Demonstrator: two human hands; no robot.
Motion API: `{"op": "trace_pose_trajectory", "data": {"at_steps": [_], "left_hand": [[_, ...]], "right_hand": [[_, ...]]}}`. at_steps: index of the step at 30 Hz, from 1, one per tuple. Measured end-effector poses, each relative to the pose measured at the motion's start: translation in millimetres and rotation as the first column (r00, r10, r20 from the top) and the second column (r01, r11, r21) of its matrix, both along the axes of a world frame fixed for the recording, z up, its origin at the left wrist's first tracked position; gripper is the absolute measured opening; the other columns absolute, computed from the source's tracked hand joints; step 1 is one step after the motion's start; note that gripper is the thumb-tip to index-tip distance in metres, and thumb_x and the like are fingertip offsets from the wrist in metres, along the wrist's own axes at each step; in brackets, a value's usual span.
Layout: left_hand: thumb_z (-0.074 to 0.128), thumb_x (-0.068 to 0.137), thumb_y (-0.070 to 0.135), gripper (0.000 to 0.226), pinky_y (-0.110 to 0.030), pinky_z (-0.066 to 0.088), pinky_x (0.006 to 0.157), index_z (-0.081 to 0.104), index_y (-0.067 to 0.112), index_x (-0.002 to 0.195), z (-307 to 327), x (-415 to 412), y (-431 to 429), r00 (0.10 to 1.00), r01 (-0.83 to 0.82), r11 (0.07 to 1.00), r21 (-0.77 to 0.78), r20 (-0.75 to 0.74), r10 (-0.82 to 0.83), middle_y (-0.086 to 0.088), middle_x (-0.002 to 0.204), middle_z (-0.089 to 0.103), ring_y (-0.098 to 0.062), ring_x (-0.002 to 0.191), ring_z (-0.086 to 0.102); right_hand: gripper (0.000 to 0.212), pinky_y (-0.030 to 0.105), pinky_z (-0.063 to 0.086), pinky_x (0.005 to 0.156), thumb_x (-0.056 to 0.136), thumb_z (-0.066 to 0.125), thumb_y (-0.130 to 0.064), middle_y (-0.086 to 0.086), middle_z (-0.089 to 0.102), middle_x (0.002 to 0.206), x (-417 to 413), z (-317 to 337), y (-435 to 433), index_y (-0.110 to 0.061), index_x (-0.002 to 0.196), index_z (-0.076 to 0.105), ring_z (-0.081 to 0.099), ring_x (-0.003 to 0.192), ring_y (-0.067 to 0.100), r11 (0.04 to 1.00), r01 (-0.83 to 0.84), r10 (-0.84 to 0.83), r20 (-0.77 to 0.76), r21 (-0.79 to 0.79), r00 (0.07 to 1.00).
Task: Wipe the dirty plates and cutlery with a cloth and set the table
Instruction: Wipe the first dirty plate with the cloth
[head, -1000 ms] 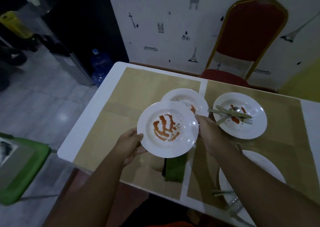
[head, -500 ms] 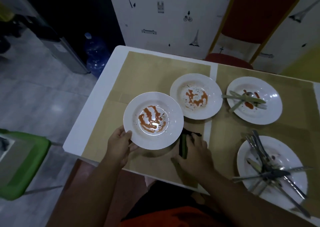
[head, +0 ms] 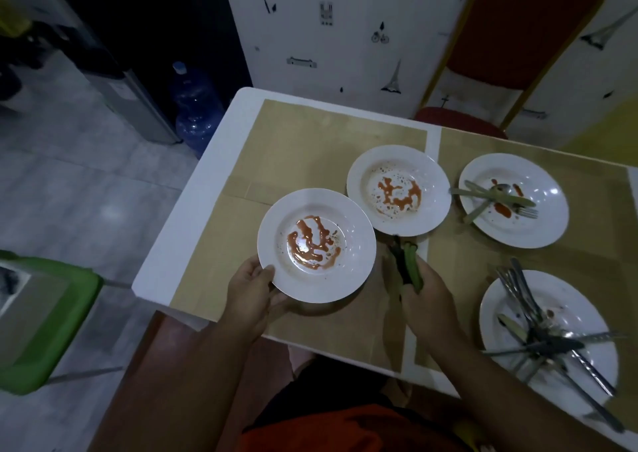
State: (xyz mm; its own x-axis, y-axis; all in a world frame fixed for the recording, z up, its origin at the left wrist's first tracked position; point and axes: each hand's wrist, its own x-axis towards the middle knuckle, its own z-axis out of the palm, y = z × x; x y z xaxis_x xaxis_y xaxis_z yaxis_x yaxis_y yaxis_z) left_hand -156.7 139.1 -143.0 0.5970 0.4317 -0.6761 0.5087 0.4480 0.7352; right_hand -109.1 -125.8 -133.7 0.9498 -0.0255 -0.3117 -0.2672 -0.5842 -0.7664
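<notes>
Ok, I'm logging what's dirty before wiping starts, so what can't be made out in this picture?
Head view:
1. Cloth: mostly hidden inside the right hand; its size and state can't be told.
2. Cutlery pile on the near plate: dim and overlapping; count unclear.
3. Fingers of the left hand under the held plate: hidden by that plate.
4. Table: right side cut off by the frame edge.

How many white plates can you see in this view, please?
4. The held plate is in the left hand; the middle plate lies just behind it; the far right plate carries some cutlery; the near right plate bears a cutlery pile. None looks hidden.
</notes>
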Motion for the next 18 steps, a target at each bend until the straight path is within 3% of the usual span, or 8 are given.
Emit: {"op": "trace_pose_trajectory", "data": {"at_steps": [3, 5, 7, 10, 12, 13, 16, 18], "left_hand": [[0.057, 0.096, 0.006, 0.026, -0.05, 0.062, 0.076, 0.066, 0.015, 0.119, 5.8, -2.6, -12.2, 1.0, -0.004, 1.0, -0.022, 0.018, 0.005, -0.013, 0.113, 0.073, -0.032, 0.101, 0.073], [0.057, 0.097, 0.009, 0.026, -0.055, 0.06, 0.082, 0.065, 0.015, 0.121, 9.4, -4.6, -23.0, 1.0, -0.015, 0.999, -0.036, 0.012, 0.016, -0.012, 0.11, 0.073, -0.031, 0.098, 0.073], [0.056, 0.098, 0.009, 0.024, -0.052, 0.061, 0.078, 0.065, 0.016, 0.119, 13.9, -6.8, -34.7, 0.999, -0.027, 0.998, -0.048, 0.015, 0.028, -0.013, 0.111, 0.072, -0.03, 0.097, 0.073], [0.053, 0.099, 0.008, 0.022, -0.04, 0.062, 0.069, 0.067, 0.016, 0.115, 24.0, -10.4, -47.9, 0.998, -0.047, 0.999, -0.012, 0.038, 0.047, -0.012, 0.111, 0.071, -0.029, 0.099, 0.072], [0.051, 0.1, 0.008, 0.022, -0.035, 0.061, 0.064, 0.067, 0.016, 0.114, 30.4, -12.3, -51.7, 0.997, -0.055, 0.998, 0.033, 0.056, 0.054, -0.011, 0.108, 0.071, -0.029, 0.098, 0.072], [0.05, 0.1, 0.008, 0.023, -0.034, 0.06, 0.062, 0.067, 0.017, 0.113, 32.5, -13.6, -53.2, 0.997, -0.046, 0.997, 0.057, 0.065, 0.042, -0.011, 0.105, 0.072, -0.029, 0.095, 0.072], [0.049, 0.1, 0.007, 0.026, -0.034, 0.059, 0.059, 0.068, 0.019, 0.114, 37.7, -17.9, -58.2, 0.995, 0.005, 0.992, 0.126, 0.098, -0.017, -0.008, 0.101, 0.073, -0.028, 0.09, 0.073], [0.05, 0.1, 0.008, 0.026, -0.037, 0.061, 0.061, 0.067, 0.021, 0.114, 40.3, -19.8, -61.3, 0.993, 0.039, 0.99, 0.133, 0.107, -0.053, -0.006, 0.102, 0.074, -0.027, 0.09, 0.074]], "right_hand": [[0.052, 0.027, 0.044, 0.083, 0.082, 0.051, 0.0, -0.004, 0.057, 0.109, 7.2, 35.6, 9.5, -0.027, 0.126, 0.055, 0.052, 0.098, 0.009, 0.989, -0.146, 0.146, 0.16, -0.012, 0.976], [0.054, 0.027, 0.043, 0.096, 0.083, 0.054, 0.001, -0.006, 0.059, 0.119, 14.4, 49.3, 22.2, -0.024, 0.131, 0.055, 0.051, 0.109, 0.008, 0.948, -0.316, 0.318, 0.146, -0.037, 0.937], [0.05, 0.031, 0.04, 0.106, 0.085, 0.057, -0.001, -0.007, 0.06, 0.126, 19.9, 55.6, 33.5, -0.024, 0.13, 0.058, 0.051, 0.117, 0.008, 0.89, -0.447, 0.455, 0.146, -0.086, 0.878], [0.038, 0.019, 0.039, 0.101, 0.082, 0.061, -0.01, -0.009, 0.065, 0.116, 17.8, 55.3, 41.1, -0.018, 0.118, 0.066, 0.055, 0.105, -0.002, 0.726, -0.674, 0.68, 0.286, -0.137, 0.675], [0.04, 0.033, 0.044, 0.095, 0.074, 0.067, -0.006, 0.004, 0.069, 0.111, 12.4, 38.9, 37.5, -0.013, 0.113, 0.069, 0.062, 0.103, 0.02, 0.569, -0.76, 0.822, 0.253, -0.313, 0.511], [0.043, 0.042, 0.046, 0.094, 0.073, 0.069, -0.003, 0.009, 0.068, 0.113, 10.2, 29.6, 34.0, -0.012, 0.115, 0.068, 0.061, 0.105, 0.029, 0.523, -0.763, 0.852, 0.19, -0.38, 0.488], [0.051, 0.04, 0.037, 0.105, 0.081, 0.059, -0.005, 0.008, 0.053, 0.135, 10.1, 17.9, 30.7, -0.015, 0.131, 0.055, 0.047, 0.125, 0.028, 0.521, -0.685, 0.807, 0.034, -0.508, 0.589], [0.056, 0.035, 0.03, 0.11, 0.083, 0.054, -0.002, 0.008, 0.045, 0.143, 14.3, 20.3, 36.4, -0.014, 0.138, 0.045, 0.039, 0.131, 0.025, 0.604, -0.607, 0.719, 0.023, -0.517, 0.695]]}}
